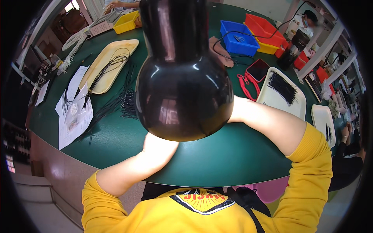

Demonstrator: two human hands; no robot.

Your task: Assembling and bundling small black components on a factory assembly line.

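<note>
A glossy black lamp shade [182,93] fills the middle of the head view and covers the fingers of both hands. My left hand [158,146] goes under its lower left rim, with only the wrist and the base of the hand showing. From the right, my right hand [237,108] disappears behind the shade's side. What either hand holds, if anything, is hidden. Just left of the shade lies a bundle of thin black cables [128,103] on the green table [217,163]. Closest to my right forearm is a cream tray [299,105] with short black wires [283,87] in it.
A long cream tray [130,44] with black cables lies at the left, beside papers and a clear bag [74,116]. Blue [241,48] and red [264,29] bins stand at the back right, near a phone [258,70] with a red strap and a dark bottle [293,50]. Other people sit around.
</note>
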